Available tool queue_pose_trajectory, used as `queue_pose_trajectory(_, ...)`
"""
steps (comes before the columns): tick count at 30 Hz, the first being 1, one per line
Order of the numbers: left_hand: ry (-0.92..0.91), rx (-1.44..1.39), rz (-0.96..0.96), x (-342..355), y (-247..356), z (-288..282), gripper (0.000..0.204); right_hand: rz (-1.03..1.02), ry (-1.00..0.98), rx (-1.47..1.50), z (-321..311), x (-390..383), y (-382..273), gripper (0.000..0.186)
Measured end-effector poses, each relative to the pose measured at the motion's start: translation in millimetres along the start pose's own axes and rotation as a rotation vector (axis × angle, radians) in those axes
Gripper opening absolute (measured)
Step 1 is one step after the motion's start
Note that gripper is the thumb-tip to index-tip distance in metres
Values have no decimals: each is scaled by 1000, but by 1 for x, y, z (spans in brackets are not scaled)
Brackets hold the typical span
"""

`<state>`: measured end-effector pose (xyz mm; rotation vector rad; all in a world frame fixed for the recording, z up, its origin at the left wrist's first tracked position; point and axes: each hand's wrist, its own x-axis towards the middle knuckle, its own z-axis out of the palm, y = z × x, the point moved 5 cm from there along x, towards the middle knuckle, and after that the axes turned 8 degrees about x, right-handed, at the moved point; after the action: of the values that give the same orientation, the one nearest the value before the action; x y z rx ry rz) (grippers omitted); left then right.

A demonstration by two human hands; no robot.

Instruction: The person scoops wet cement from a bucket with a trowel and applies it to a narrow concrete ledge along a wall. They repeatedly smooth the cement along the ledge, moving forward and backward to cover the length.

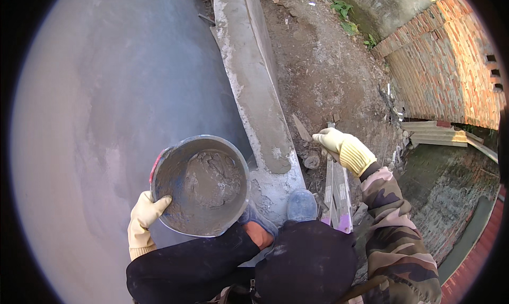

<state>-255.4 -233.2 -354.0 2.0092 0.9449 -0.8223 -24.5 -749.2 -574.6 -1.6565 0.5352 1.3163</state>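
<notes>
My left hand [145,219], in a cream glove, grips the rim of a round bucket [239,168] with its thumb over the edge. Wet grey mortar [212,179] lies in the bucket and smears its inner wall. Out to the right, my gloved right hand [342,146] is closed around a trowel [302,128]; the pointed blade sticks out to the left, while the handle is hidden in the fist. Between the hands runs a narrow wall top [246,65], with a darker, damp-looking strip of mortar [273,145] along it.
My shoes [302,204] are on the pale near end of the wall. A smooth grey surface [106,102] spreads to the left. Right of the wall are bare dirt [328,76], a metal ladder-like frame [338,192], a brick wall [435,65] and corrugated sheets [435,134].
</notes>
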Motion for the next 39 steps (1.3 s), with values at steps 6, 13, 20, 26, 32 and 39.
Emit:
queue_pose_trajectory(6, 46, 179, -123, -15, 15, -5, 25, -336, -16, 330, -9, 43, -203, 33)
queue_pose_trajectory(13, 64, 177, -251, -23, 15, -4, 32, -322, -102, 244, 11, 89, -284, 47)
queue_pose_trajectory(20, 18, 124, -278, -15, -3, 0, 30, -234, -109, 175, 19, 53, -215, 43)
queue_pose_trajectory(26, 50, 90, -114, -8, 3, 1, 29, -157, -166, 294, 36, -15, -98, 35)
queue_pose_trajectory(32, 35, 141, -50, -7, 17, -4, 23, -58, -171, 288, 51, -79, -6, 32)
queue_pose_trajectory(39, -26, 98, 8, -4, 14, -2, 15, 80, -144, 149, 43, -124, 80, 40)
